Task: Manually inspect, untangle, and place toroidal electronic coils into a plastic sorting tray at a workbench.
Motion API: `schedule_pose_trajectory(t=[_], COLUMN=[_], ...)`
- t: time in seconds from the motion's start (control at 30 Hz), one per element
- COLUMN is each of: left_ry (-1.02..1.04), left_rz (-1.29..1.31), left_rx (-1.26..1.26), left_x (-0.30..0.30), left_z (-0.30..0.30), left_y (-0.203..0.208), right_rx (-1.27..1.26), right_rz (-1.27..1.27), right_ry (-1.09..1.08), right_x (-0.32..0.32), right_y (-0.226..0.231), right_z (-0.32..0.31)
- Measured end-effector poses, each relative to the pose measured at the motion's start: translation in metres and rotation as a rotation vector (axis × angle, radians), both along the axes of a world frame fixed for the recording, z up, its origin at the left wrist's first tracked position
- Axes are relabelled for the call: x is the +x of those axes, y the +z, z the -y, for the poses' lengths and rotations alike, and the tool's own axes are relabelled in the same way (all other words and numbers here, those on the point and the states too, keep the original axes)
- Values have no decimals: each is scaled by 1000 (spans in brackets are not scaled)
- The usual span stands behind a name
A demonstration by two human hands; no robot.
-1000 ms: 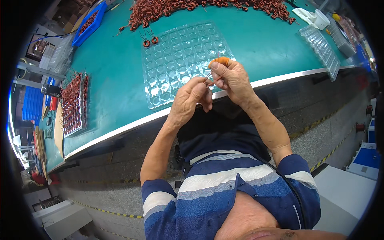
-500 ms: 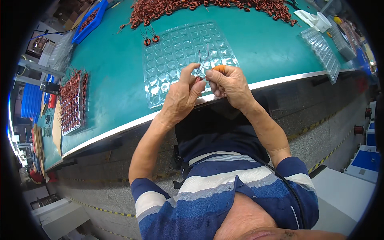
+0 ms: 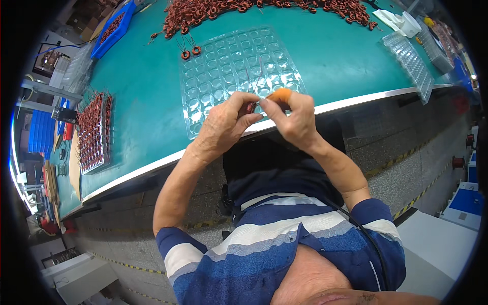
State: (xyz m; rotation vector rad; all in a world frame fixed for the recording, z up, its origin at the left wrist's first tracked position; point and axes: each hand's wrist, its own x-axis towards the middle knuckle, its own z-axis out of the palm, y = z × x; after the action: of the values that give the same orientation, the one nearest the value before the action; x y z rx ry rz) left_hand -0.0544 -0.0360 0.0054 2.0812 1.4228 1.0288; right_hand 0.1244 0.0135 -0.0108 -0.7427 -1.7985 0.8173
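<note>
In front of the table edge, my left hand (image 3: pixel 223 124) grips a small toroid coil (image 3: pixel 250 108) wound with reddish-brown wire between thumb and fingers. Thin wire leads (image 3: pixel 248 76) rise from it over the tray. My right hand (image 3: pixel 297 122), with an orange finger cover (image 3: pixel 279 95) on one finger, pinches at the coil's right side on a wire lead, mostly hidden by the fingertips. Beneath both hands lies a clear plastic tray (image 3: pixel 216 73) with round pockets. Two finished-looking coils (image 3: pixel 191 53) with upright leads sit at its far left corner.
A big heap of coils (image 3: pixel 203 15) lies along the table's far side. To the left stand a filled coil tray (image 3: pixel 94 134) and a blue bin (image 3: pixel 114 28). Another clear tray (image 3: pixel 409 63) overhangs the right edge, near a white cup (image 3: pixel 410 24). The green table (image 3: pixel 137 107) has a pale front edge.
Both hands have drawn closer together around the coil. The left fingers have curled over it, and the right hand has turned so its fingertips meet the coil's side.
</note>
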Motion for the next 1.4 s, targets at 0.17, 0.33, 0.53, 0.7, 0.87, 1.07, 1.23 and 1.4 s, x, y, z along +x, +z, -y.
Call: schedule_pose_trajectory(t=[0.17, 0.33, 0.53, 0.7, 0.87, 1.07, 1.23, 1.4], left_ry=[-29, -82, 48, 9, -25, -56, 4, 44], left_rz=[511, 652, 332, 476, 768, 848, 947, 989], left_rx=[-205, -123, -142, -159, -189, -183, -190, -185], left_x=[13, 18, 10, 11, 18, 24, 27, 25], left_z=[12, 8, 10, -4, -4, -7, -2, 4], left_y=[-3, -12, 1, -16, -24, -32, -36, -39], right_rx=[93, -497, -352, -402, -520, -469, -473, -664], right_rz=[-149, -290, -212, -130, -381, -464, -499, -512], right_ry=[-2, 220, 238, 227, 171, 334, 151, 194], right_x=[0, 3, 0, -8, -2, -14, -22, -24], right_y=[5, 3, 8, 15, -5, -8, 0, -10], right_z=[7, -6, -5, -16, -18, -18, -8, -17])
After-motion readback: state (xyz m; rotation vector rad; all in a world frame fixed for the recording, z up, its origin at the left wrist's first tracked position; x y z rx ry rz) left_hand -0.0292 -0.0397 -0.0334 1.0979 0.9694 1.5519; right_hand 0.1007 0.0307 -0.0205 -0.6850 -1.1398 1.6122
